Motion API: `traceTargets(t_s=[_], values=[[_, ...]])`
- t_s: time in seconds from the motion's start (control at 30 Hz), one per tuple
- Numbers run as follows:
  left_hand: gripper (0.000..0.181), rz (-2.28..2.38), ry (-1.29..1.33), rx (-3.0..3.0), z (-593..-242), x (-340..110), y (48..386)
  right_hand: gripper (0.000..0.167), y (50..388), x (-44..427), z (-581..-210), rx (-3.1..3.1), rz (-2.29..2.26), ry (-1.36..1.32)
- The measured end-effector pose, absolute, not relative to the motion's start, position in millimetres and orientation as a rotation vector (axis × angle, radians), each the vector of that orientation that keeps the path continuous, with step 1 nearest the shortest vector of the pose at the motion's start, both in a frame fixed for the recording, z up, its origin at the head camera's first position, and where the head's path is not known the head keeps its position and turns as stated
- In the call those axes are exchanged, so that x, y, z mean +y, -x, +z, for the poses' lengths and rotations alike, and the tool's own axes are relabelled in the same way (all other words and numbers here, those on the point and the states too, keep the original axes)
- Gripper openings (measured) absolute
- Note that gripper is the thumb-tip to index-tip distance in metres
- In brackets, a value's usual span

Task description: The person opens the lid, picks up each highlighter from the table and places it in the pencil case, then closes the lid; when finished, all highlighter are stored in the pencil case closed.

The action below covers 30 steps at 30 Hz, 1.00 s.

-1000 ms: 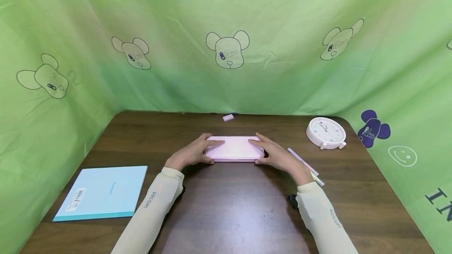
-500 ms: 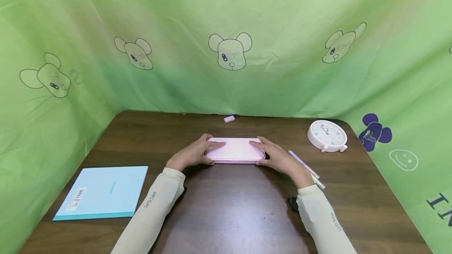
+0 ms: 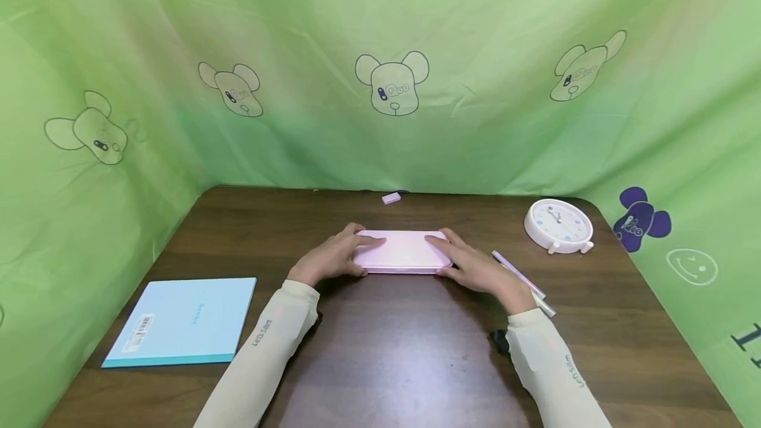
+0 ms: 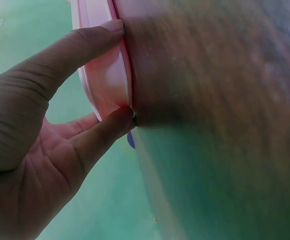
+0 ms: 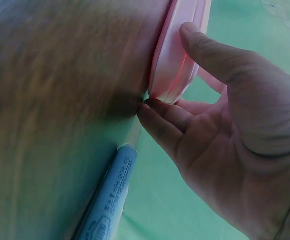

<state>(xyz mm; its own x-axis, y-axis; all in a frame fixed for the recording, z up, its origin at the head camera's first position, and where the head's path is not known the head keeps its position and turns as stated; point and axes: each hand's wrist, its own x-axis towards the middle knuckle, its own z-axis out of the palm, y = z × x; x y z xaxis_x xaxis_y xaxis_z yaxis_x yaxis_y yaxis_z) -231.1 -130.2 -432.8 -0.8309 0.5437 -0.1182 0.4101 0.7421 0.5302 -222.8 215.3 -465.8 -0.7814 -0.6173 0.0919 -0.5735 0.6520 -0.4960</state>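
Observation:
A flat pink case [image 3: 404, 251] lies closed on the brown table, its long side facing the person. My left hand [image 3: 333, 257] grips its left end, and my right hand [image 3: 478, 271] grips its right end. In the left wrist view, the left thumb presses the near side of the case [image 4: 107, 75] while other fingers hold its end and far side. The right wrist view has the right thumb on the near side of the case [image 5: 177, 60], with fingers around the end.
A light blue notebook [image 3: 184, 319] lies at the left of the table [image 3: 380, 362]. A small pink block [image 3: 391, 198] is near the back edge. At the right are a white round clock [image 3: 559, 224] and slim pens [image 3: 520, 275] beside the right forearm; a blue highlighter [image 5: 109, 195] shows in the right wrist view.
The head view has shifted slightly, moving everything a little to the right in the picture. Both hands keep their grip on the pink case, which stays in place on the table.

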Motion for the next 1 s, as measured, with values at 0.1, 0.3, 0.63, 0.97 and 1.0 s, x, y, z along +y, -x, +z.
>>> traceTargets(t_s=[0.1,0.3,0.63,0.97,1.0], values=[[0.077,0.710,-0.732,2.687,-431.6,-129.2,230.3,0.066,221.1,214.4,-462.6,2.761,-0.782,1.031],[0.076,0.687,-0.752,2.703,-429.8,-128.1,230.5,0.063,211.8,206.3,-445.3,2.696,-0.846,0.952],[0.076,0.679,-0.761,2.704,-431.6,-127.0,230.2,0.063,212.0,207.6,-445.3,2.678,-0.851,0.967],[0.075,0.671,-0.786,2.707,-432.3,-128.4,229.1,0.062,212.5,208.3,-441.7,2.670,-0.843,0.985],[0.075,0.670,-0.785,2.707,-432.0,-128.4,228.9,0.063,212.9,209.0,-442.4,2.668,-0.850,0.992]])
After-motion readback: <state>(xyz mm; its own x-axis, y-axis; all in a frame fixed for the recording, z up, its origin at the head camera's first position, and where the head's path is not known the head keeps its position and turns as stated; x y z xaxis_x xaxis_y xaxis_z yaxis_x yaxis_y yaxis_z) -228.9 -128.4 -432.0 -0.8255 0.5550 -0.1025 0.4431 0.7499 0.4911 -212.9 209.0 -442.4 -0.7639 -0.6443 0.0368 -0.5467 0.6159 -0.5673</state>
